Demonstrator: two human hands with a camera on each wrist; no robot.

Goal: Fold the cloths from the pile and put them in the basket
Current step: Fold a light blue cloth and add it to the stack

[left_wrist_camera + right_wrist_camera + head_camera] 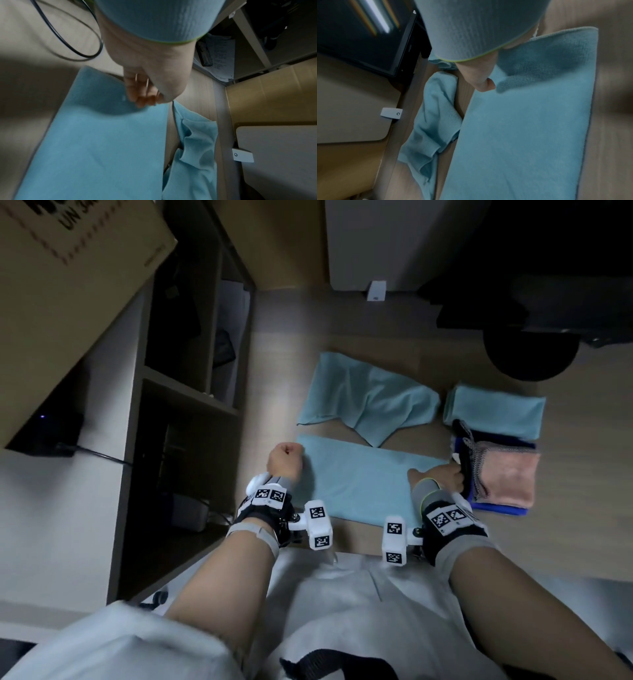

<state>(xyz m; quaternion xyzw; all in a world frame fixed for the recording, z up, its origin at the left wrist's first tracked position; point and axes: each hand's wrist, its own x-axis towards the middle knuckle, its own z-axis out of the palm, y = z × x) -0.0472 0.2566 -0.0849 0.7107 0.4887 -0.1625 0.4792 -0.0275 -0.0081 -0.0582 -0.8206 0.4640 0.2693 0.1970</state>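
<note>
A soft, limp blue cloth (356, 477) — flattened on the floor — is pinched at its short ends by the left hand (285, 461) and right hand (442, 475), the best holds.

The room is dim, with cool, flat light. In the head view a pale bright patch falls on the floor (274, 392) left of the far cloth (366, 395), while the far right corner sinks into black. Straight edges bow toward the borders, and the box (68, 268) at far left leans steeply. Both wrist views are soft and smeared by motion. The left hand (147, 75) casts a dark shadow on the near cloth (106, 142). A streak of glare crosses the screen (359, 33).
</note>
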